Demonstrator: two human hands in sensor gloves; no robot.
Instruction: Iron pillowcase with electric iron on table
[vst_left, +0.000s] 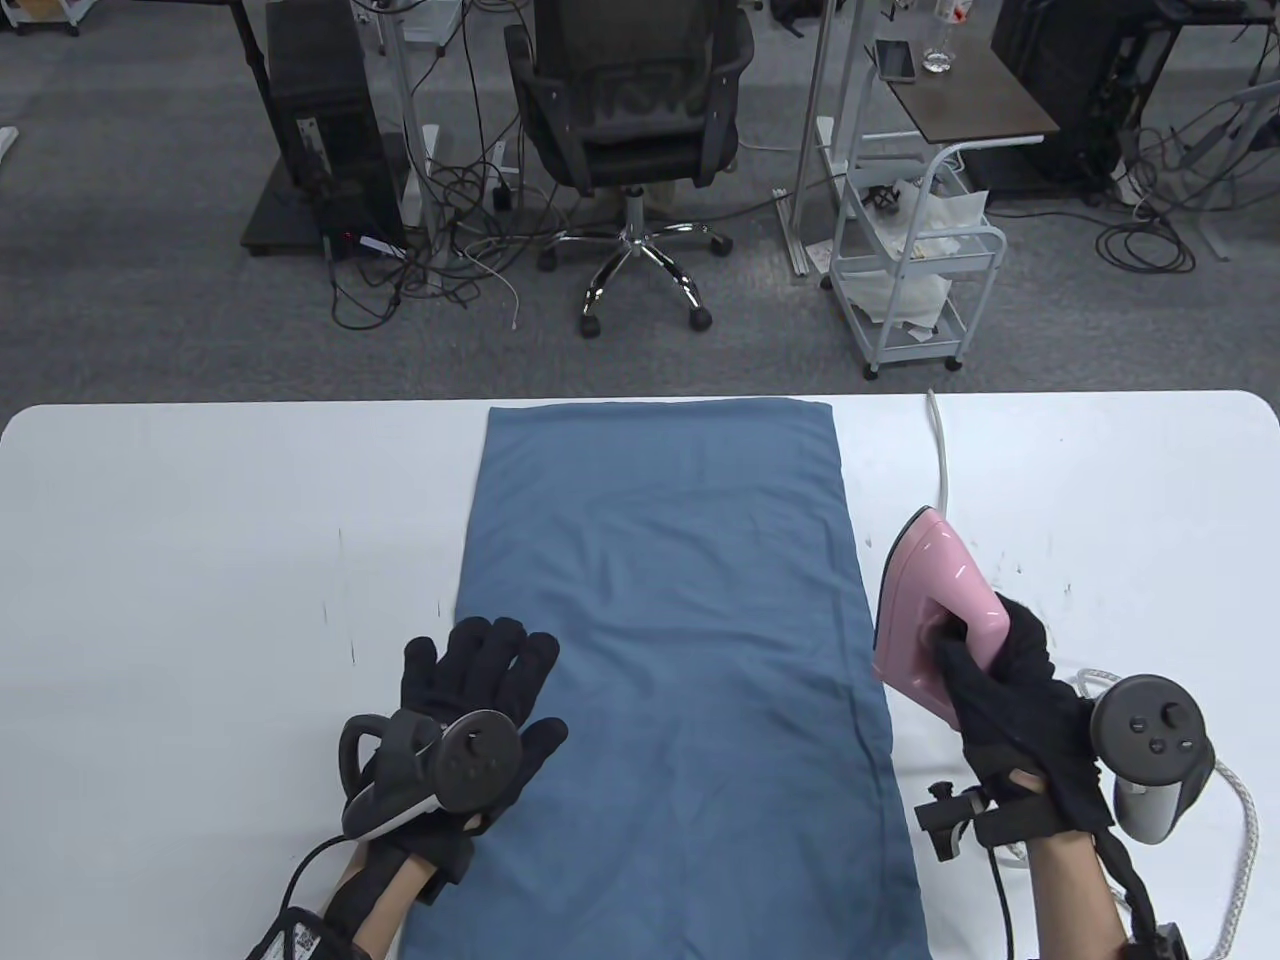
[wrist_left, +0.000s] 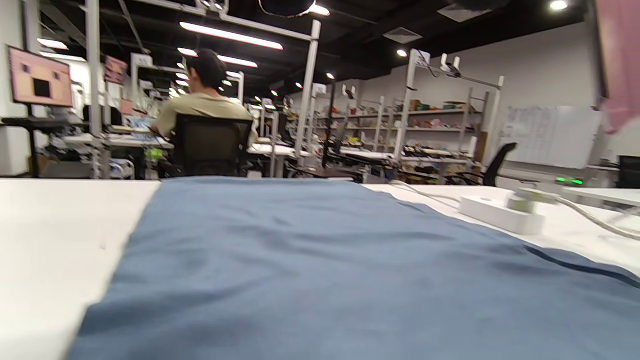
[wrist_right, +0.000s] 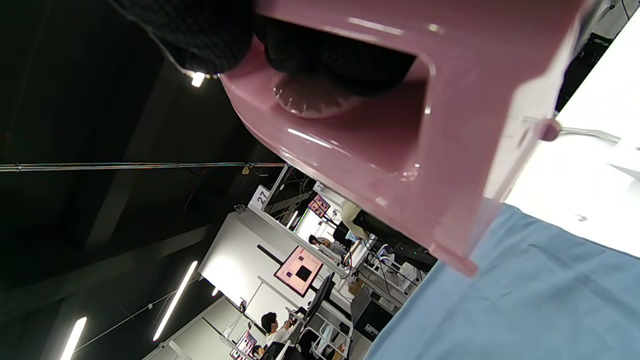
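Note:
A blue pillowcase (vst_left: 670, 650) lies flat on the white table (vst_left: 200, 520), running from the far edge to the near edge. It also shows in the left wrist view (wrist_left: 310, 270) and the right wrist view (wrist_right: 525, 295). My left hand (vst_left: 480, 690) lies flat with fingers spread on the pillowcase's left edge. My right hand (vst_left: 990, 670) grips the handle of a pink electric iron (vst_left: 930, 600), tilted, just right of the pillowcase's right edge. The iron fills the right wrist view (wrist_right: 400, 125), with my fingers (wrist_right: 325, 55) wrapped through its handle.
The iron's white cord (vst_left: 940, 450) runs to the table's far edge. A white power strip (wrist_left: 500, 212) lies on the table to the right. Beyond the table stand an office chair (vst_left: 630, 130) and a white cart (vst_left: 915, 260).

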